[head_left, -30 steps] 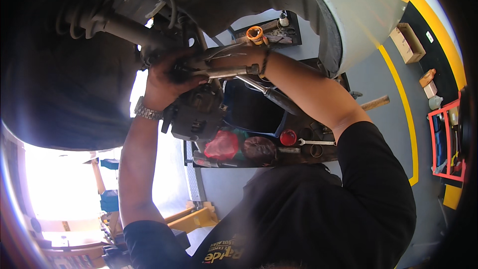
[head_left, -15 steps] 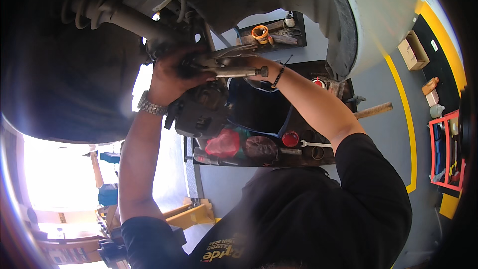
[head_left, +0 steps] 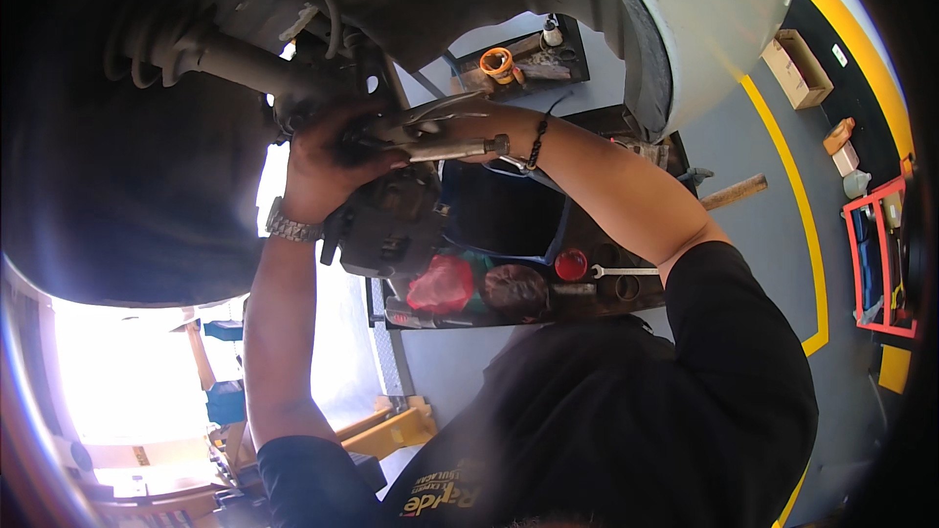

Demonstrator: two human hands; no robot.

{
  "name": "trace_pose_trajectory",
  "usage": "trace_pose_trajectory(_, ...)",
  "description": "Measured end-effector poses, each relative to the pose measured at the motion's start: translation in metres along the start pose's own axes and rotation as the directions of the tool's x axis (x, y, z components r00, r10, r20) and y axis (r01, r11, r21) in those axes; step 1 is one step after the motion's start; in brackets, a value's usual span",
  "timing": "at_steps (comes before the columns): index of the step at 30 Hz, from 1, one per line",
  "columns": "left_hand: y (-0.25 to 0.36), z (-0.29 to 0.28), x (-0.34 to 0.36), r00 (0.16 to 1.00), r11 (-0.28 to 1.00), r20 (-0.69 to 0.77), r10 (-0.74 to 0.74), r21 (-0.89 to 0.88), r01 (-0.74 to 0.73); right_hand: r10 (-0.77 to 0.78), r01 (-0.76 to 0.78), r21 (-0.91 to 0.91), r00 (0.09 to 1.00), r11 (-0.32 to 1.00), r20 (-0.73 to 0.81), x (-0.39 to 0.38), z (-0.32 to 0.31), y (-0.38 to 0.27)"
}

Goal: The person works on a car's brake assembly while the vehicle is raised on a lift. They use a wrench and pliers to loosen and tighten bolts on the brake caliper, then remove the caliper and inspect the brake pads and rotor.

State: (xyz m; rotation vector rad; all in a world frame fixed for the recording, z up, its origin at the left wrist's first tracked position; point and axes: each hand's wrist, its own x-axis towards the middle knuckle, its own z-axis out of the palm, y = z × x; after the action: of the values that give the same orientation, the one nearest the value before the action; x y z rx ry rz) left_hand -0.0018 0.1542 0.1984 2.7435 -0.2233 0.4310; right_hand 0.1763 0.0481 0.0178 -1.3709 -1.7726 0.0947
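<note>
Under a raised car's wheel arch, a pair of metal locking pliers (head_left: pixel 447 151) lies roughly level, its knurled adjusting screw pointing right. My left hand (head_left: pixel 328 158), with a metal watch at the wrist, is closed around the jaw end, thumb along the tool. Shadow hides its other fingers and what the jaws bite on. Coming from the right, my right hand (head_left: pixel 479 123) is closed at the handles, its fingers mostly behind them. Just below is the dark brake caliper (head_left: pixel 389 235). The shock absorber (head_left: pixel 230 64) runs up to the left of my hands.
A dark work cart (head_left: pixel 597 303) below holds a red cloth-like bundle (head_left: pixel 440 284), a red round lid (head_left: pixel 570 264), a spanner (head_left: pixel 626 272) and a wooden-handled tool (head_left: pixel 736 192). Another tray (head_left: pixel 577 49) carries an orange tub (head_left: pixel 497 65). The fender (head_left: pixel 704 29) curves close on the right.
The whole view has shifted slightly. My right forearm has swung a little and its wrist sits slightly nearer the pliers' handles. Both hands keep their hold on the pliers.
</note>
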Motion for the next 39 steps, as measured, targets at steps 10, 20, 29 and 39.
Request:
trace_pose_trajectory(10, -0.004, 0.002, -0.004, 0.992, 0.988, -0.024, -0.127, -0.09, 0.124, -0.218, 0.163, -0.257, 0.954, 0.953, -0.205, -0.001, 0.028, 0.028)
trace_pose_trajectory(20, -0.008, 0.002, -0.005, 0.995, 0.989, 0.01, -0.095, -0.116, 0.095, -0.08, 0.08, -0.006, 0.996, 0.997, -0.041, -0.008, -0.011, -0.007)
trace_pose_trajectory(29, -0.005, 0.004, -0.002, 0.99, 0.97, -0.027, -0.141, -0.205, 0.132, -0.182, 0.189, 0.019, 0.965, 0.982, -0.191, -0.008, 0.007, 0.016)
trace_pose_trajectory(39, -0.004, 0.005, 0.0, 0.997, 0.987, -0.039, -0.066, -0.148, 0.059, -0.015, 0.063, 0.327, 0.989, 0.943, -0.148, 0.003, 0.004, 0.011)
